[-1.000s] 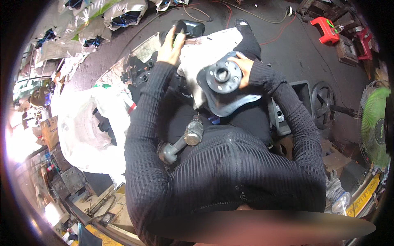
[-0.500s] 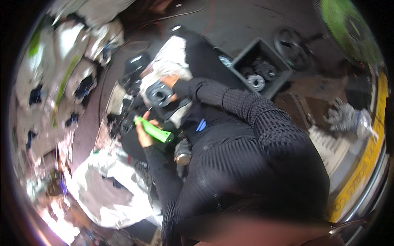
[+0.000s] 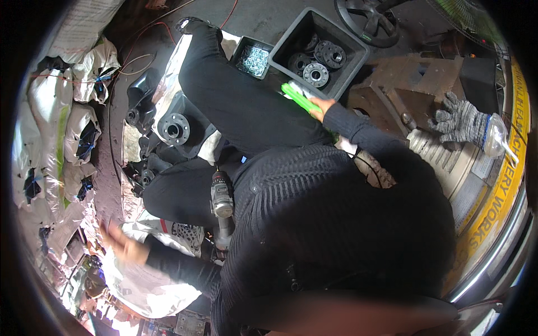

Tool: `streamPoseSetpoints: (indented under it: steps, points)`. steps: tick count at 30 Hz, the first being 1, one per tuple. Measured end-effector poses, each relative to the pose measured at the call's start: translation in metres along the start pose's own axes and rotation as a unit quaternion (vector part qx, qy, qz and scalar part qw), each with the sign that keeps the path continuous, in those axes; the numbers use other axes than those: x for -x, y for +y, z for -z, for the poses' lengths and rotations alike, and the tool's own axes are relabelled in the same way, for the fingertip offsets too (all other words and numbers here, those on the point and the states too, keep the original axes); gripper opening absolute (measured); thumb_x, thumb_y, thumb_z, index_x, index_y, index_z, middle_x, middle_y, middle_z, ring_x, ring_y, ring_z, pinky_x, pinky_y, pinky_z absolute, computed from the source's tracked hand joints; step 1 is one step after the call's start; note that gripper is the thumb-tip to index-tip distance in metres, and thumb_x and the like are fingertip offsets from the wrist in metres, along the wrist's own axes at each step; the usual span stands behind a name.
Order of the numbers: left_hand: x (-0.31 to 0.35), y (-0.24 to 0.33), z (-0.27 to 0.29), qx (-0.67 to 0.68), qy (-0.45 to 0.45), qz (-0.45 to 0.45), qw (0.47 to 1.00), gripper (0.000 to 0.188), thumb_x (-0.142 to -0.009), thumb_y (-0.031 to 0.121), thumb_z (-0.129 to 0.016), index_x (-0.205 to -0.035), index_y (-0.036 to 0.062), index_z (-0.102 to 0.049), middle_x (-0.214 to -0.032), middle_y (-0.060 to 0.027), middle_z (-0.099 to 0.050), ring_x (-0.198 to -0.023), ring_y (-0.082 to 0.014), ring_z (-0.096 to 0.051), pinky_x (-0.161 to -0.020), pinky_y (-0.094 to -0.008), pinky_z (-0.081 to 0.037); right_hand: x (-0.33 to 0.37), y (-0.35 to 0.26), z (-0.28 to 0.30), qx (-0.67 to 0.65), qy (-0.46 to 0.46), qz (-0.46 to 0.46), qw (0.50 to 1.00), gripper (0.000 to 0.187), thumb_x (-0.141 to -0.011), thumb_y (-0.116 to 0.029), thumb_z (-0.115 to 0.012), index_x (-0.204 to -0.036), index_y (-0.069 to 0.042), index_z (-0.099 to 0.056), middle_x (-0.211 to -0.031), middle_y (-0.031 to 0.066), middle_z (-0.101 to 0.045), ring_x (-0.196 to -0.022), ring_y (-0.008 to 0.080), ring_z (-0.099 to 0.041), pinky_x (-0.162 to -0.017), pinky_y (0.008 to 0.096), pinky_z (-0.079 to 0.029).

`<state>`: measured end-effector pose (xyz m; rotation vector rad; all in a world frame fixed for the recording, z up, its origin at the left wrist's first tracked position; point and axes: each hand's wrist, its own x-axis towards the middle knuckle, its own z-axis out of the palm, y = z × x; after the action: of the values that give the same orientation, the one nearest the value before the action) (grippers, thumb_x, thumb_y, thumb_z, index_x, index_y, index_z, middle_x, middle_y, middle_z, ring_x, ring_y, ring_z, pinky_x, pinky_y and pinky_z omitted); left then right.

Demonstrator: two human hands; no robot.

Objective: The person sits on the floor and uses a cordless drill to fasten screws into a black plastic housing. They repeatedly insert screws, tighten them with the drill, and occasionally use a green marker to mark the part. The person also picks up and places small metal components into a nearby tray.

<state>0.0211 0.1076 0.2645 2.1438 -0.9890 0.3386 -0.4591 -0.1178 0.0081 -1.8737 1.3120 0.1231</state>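
My right hand [image 3: 322,107] grips a long bright green ridged tool [image 3: 300,98], whose exact kind I cannot make out, beside the near edge of a grey bin [image 3: 274,57]. My left hand [image 3: 124,245], slightly blurred, reaches out to the left above a white sack [image 3: 151,285]. Its fingers are apart and hold nothing. Between my legs rests a black molded part [image 3: 193,106] with a round flanged hub [image 3: 174,129] facing up. A cordless drill [image 3: 222,196] lies against my body, its bit pointing away from me.
Several round flanged discs [image 3: 330,54] lie in the bin. A small tray [image 3: 252,59] of screws stands beside it. More black parts [image 3: 147,173] lie left of my legs, near stacked white sacks [image 3: 42,117]. At right are a grey knitted glove [image 3: 462,121] and a fan [image 3: 459,17].
The green tool has passed from my left hand to my right, which let go of the black part and moved right toward the bin. My left hand moved down and left.
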Motion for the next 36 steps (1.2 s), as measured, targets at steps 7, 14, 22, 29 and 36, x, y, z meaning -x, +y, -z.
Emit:
streamPoseSetpoints:
  steps: [7,14,22,29,36]
  points:
    - [0.086,-0.195,0.226,-0.534,0.147,0.336,0.762,0.033,-0.094,0.028,-0.051,-0.103,-0.0007,-0.065,-0.094,-0.0155,-0.067,-0.086,-0.0211,-0.064,-0.079,-0.0340,-0.051,-0.052,0.059,-0.098,0.090,-0.052,-0.018,0.994,0.036,-0.086,-0.022,-0.059,-0.121,-0.012,-0.056,-0.100,0.0160,-0.065,-0.088,0.0319,-0.064,-0.074,0.0402,-0.051]
    - [0.167,-0.302,0.148,0.003,0.030,0.645,0.764,0.035,-0.091,0.028,-0.049,-0.104,-0.0008,-0.065,-0.090,-0.0149,-0.067,-0.075,-0.0209,-0.063,-0.069,-0.0356,-0.050,-0.090,0.047,-0.086,0.110,-0.036,0.000,0.993,0.033,-0.088,-0.019,-0.058,-0.118,-0.007,-0.057,-0.098,0.0125,-0.066,-0.086,0.0266,-0.064,-0.073,0.0366,-0.051]
    - [0.151,-0.356,0.092,0.749,0.502,0.314,0.299,0.035,-0.087,0.027,-0.051,-0.102,-0.0008,-0.064,-0.083,-0.0139,-0.067,-0.063,-0.0204,-0.062,-0.055,-0.0359,-0.050,-0.083,0.045,-0.007,-0.261,0.056,0.070,0.961,0.030,-0.089,-0.016,-0.056,-0.115,-0.002,-0.059,-0.096,0.0086,-0.067,-0.084,0.0206,-0.063,-0.072,0.0324,-0.051]
    - [0.173,-0.321,0.060,0.872,0.381,0.227,0.209,0.046,-0.089,0.035,-0.043,-0.114,0.0007,-0.059,-0.083,-0.0090,-0.067,-0.052,-0.0134,-0.056,-0.044,-0.0290,-0.044,-0.150,0.134,0.010,0.019,0.144,-0.033,0.989,0.026,-0.085,-0.009,-0.057,-0.110,-0.004,-0.062,-0.094,0.0078,-0.066,-0.083,0.0174,-0.061,-0.070,0.0288,-0.050]
    - [0.128,-0.246,0.114,0.676,0.213,-0.374,-0.598,0.058,-0.087,0.050,-0.046,-0.124,0.0071,-0.057,-0.112,-0.0149,-0.064,-0.094,-0.0274,-0.062,-0.080,-0.0369,-0.048,-0.176,0.125,0.006,0.085,0.142,-0.052,0.985,0.026,-0.085,-0.008,-0.057,-0.110,-0.004,-0.062,-0.093,0.0078,-0.066,-0.082,0.0173,-0.061,-0.070,0.0287,-0.050]
